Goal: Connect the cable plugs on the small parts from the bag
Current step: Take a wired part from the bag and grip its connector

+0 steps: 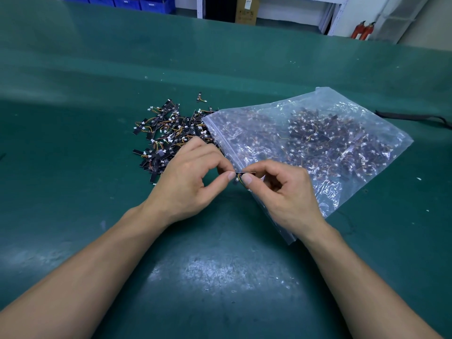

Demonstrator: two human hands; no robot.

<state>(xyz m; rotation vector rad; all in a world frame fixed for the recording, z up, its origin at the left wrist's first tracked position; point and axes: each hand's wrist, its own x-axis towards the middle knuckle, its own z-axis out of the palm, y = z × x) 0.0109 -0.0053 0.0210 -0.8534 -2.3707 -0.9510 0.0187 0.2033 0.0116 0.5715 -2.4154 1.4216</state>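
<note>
A clear zip bag full of small black parts with orange-yellow wires and white plugs lies on the green table, its mouth facing left. A pile of the same small parts is spilled out beside the mouth. My left hand and my right hand meet above the bag's near edge. Together they pinch one small black part between thumbs and forefingers. Its short wires and white plug show between the fingertips; whether the plug is seated is hidden.
The green mat covers the whole table. A single stray part lies beyond the pile. A black strap lies at the right edge. Blue bins, a cardboard box and red extinguishers stand beyond the table.
</note>
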